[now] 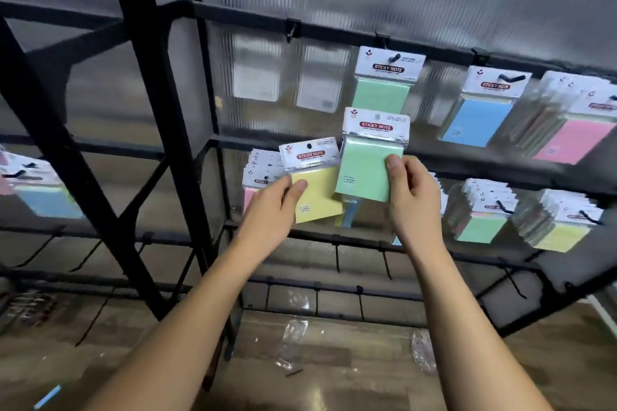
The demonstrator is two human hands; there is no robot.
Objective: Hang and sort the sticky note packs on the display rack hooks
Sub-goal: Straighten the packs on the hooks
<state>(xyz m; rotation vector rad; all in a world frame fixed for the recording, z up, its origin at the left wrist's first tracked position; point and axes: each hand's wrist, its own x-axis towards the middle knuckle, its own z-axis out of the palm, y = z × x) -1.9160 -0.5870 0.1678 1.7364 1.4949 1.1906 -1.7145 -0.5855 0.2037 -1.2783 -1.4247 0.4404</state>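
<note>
left hand (277,203) pinches a yellow sticky note pack (314,183), thumb on the front face, fingers curled behind it; pack tilted slightly, its white header card up. right hand (412,197) pinches a green sticky note pack (367,160) at its right edge, thumb on the front, fingers behind; pack near upright, header hole free of any hook. the two held packs sit side by side, edges just touching or overlapping, in front of the middle bar of the black display rack (160,110). on the rack's top bar: a hung green pack (384,90) directly above the held green one, a hung blue pack (480,113) to its right, and a stack of pink-fronted packs (574,137) toward the right edge. on the middle bar: a pink-fronted stack (260,177) partly hidden behind the left hand, a green-fronted stack (480,217) and a yellow-fronted stack (561,227) toward the right edge. a blue pack (43,193) hangs on the rack section at far left. lower bars carry bare hooks (337,257). clear plastic wrappers (293,340) lie on the wood floor (334,377) under the rack.
</note>
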